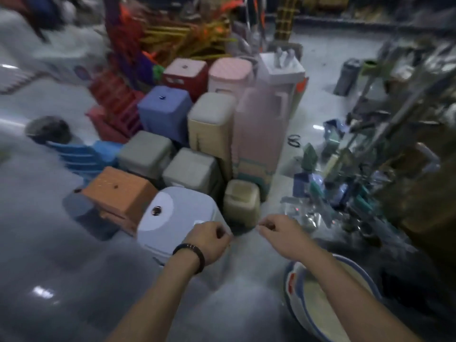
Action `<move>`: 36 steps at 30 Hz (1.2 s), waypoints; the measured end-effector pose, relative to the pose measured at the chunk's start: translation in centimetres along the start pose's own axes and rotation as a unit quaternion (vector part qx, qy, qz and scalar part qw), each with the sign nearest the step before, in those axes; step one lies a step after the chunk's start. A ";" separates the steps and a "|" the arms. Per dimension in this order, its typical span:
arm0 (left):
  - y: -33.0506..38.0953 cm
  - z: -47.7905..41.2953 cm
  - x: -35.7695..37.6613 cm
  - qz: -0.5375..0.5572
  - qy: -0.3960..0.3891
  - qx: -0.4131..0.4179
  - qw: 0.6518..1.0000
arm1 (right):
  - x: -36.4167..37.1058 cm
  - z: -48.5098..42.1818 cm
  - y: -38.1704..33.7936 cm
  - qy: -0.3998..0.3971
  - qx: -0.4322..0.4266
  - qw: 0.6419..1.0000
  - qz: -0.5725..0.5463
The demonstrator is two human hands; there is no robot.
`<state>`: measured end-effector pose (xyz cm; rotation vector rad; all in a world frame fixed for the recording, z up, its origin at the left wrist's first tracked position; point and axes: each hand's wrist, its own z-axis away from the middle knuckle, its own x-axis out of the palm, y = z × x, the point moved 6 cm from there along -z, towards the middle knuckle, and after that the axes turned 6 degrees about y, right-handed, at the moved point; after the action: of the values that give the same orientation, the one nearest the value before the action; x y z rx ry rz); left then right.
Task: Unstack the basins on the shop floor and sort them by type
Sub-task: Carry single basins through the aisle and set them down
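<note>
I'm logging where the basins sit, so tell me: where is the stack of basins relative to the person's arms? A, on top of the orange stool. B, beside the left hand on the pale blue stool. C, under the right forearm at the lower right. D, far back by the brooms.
C: the stack of basins, cream inside with blue and white rims, sits on the floor at the lower right, partly hidden by the right forearm.

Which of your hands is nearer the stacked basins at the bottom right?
Right. The right hand hangs just above and left of the stacked basins, its forearm crossing their rim. The left hand is farther left, in front of the pale blue stool.
</note>
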<state>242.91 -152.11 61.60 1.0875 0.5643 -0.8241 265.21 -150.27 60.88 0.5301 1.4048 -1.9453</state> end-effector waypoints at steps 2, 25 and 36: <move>-4.0 1.1 -6.1 -0.017 0.041 -0.009 0.999 | 2.8 -0.6 -7.8 -0.023 -0.046 0.998 0.020; -54.8 3.2 -48.7 0.085 0.240 -0.321 0.912 | 42.6 -19.7 -66.4 -0.235 -0.344 0.900 0.130; -75.6 -4.3 -65.5 0.208 0.320 -0.348 0.856 | 63.5 -28.7 -92.6 -0.275 -0.389 0.868 0.141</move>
<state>143.20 -145.55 68.45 0.7307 1.0390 0.1735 152.99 -123.12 70.79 -0.1902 1.4616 -1.0255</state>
